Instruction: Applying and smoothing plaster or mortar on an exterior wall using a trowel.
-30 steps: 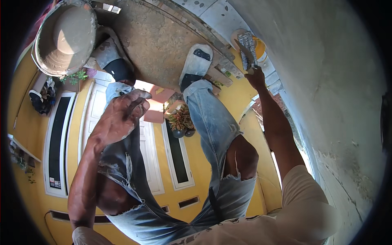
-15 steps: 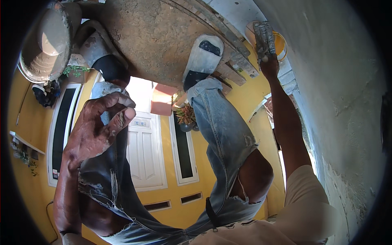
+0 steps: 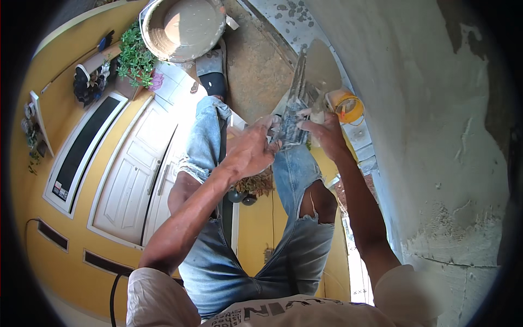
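Both closed on a mortar-caked plastering trowel (image 3: 298, 111) held out above the knees beside the rendered wall (image 3: 436, 109), left hand (image 3: 251, 150) and right hand (image 3: 322, 131) gripping near the handle; likely stiff, weighty, slippery with wet mortar, best held by the handle.

1. Bright daylight fell across the frame, strongest on the white door (image 3: 133, 180) at centre left.
2. Fisheye distortion bent edges toward a black rim.
3. Focus was sharp; the plastered wall (image 3: 436, 136) at right showed soft shading.
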`<act>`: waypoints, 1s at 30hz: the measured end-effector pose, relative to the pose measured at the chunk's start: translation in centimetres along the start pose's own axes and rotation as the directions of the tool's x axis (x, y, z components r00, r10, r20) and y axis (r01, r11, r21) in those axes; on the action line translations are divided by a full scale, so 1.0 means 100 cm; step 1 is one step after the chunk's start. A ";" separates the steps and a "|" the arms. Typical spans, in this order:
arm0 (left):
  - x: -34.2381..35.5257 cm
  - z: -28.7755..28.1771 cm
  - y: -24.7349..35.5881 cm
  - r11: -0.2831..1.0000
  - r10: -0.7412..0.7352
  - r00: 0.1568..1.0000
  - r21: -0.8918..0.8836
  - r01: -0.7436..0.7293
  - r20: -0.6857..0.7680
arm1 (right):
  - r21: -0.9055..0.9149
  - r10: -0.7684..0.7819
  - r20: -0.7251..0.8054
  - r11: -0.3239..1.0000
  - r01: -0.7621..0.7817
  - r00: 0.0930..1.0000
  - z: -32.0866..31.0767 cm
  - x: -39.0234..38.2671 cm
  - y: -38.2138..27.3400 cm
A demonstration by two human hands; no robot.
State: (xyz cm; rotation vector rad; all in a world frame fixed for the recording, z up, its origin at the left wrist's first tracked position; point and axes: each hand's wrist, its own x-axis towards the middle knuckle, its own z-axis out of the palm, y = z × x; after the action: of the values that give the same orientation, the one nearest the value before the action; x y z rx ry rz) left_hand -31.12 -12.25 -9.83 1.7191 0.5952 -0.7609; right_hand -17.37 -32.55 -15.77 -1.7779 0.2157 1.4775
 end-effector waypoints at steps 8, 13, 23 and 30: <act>-0.043 -0.067 0.036 0.995 -0.098 0.915 -0.057 0.082 -0.392 | 0.113 0.069 0.126 0.990 -0.084 0.990 0.087 -0.025 -0.131; -0.060 -0.093 0.050 0.978 -0.100 0.754 0.074 0.193 -0.649 | 0.038 0.072 0.100 0.996 -0.076 0.992 0.126 -0.027 -0.166; -0.049 -0.112 -0.004 0.962 -0.203 0.894 -0.250 0.107 -0.399 | 0.019 0.159 0.261 0.985 -0.170 0.952 0.160 -0.027 -0.218; -0.055 -0.170 -0.029 0.793 -0.408 0.895 -0.555 0.250 -0.180 | -0.385 0.118 0.079 0.920 -0.079 0.990 0.119 -0.027 -0.253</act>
State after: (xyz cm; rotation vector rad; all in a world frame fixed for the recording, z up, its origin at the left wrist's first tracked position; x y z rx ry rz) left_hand -33.69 4.83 -4.48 1.2292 1.2216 -0.5146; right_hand -12.38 -8.74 -1.78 -2.0118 -0.0404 1.7707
